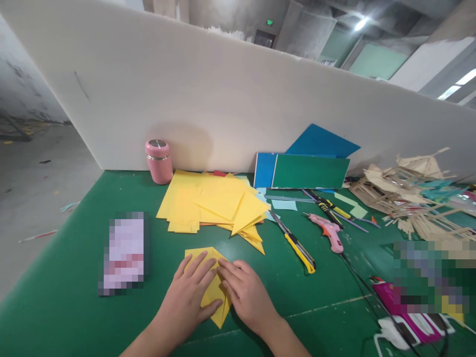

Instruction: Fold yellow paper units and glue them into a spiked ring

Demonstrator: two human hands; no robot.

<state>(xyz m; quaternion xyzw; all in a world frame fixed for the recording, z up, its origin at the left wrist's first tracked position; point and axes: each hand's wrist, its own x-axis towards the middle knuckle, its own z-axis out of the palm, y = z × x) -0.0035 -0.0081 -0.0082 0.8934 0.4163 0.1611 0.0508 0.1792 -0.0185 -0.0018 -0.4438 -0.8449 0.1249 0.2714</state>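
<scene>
Desk (74,277) with a green top has its left edge running slantwise from the upper left toward the lower left of the frame, the grey floor (29,203) beyond it; its far edge meets a tall white panel (204,89) across the upper half. Bare green surface runs between a pixelated lilac item (124,253) at centre left and the left hand (191,295). Above the hands, in the middle of the frame, a loose heap of yellow paper sheets (219,198) lies near, with a pink flask (161,168) behind its left end. Right of the right hand (249,295), a yellow-handled utility knife (299,250) lies aslant, then a pink glue gun (327,230), its black cord (366,280) trailing toward the lower right; wooden stick models (405,183) crowd the far right. A folded yellow paper (212,291) lies at bottom centre, beneath and between both hands: the left fingers are spread wide and flat over it, thumb apart, while the right fingers lie close together against its right side; whether they pinch it, I cannot tell.
</scene>
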